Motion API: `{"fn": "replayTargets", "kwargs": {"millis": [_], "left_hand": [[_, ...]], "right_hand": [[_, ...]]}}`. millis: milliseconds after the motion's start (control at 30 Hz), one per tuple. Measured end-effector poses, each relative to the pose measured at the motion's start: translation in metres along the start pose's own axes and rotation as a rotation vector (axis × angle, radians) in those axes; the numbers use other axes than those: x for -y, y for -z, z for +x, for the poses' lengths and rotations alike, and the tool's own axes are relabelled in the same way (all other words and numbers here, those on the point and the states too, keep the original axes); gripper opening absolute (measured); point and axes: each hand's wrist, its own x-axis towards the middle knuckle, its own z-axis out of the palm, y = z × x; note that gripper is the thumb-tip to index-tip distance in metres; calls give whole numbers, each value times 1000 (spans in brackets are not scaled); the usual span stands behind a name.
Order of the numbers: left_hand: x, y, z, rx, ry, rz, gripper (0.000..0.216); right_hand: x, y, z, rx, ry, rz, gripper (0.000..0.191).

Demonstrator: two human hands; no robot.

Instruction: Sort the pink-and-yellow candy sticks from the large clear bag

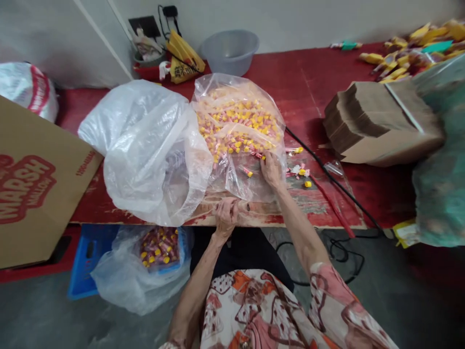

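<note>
A clear plastic bag (232, 92) full of small pink-and-yellow wrapped candies (240, 126) lies open on the red table (312, 87). My right hand (271, 168) reaches into the bag's mouth, fingers curled among the candies at the near edge. My left hand (225, 214) rests at the table's front edge, fingers bent on a small clear wrapper or bag. A few loose candies (300, 170) lie on the table just right of my right hand.
A large crumpled clear bag (148, 145) sits left of the candies. A brown carton (32, 189) stands far left, flattened cardboard boxes (378, 121) right, a grey basin (229, 48) behind. A black cable (327, 174) crosses the table. Below, a blue crate (87, 257) holds bagged candies.
</note>
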Motion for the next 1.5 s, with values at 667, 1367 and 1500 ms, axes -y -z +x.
{"fn": "replayTargets", "kwargs": {"millis": [667, 1367, 1500], "left_hand": [[-7, 20, 25, 62, 380, -234, 47], [-7, 5, 7, 65, 95, 51, 29], [-12, 7, 3, -6, 85, 84, 35]], "right_hand": [[46, 4, -118, -78, 39, 157, 39], [68, -3, -158, 66, 116, 267, 33], [66, -5, -159, 17, 117, 278, 35]]}}
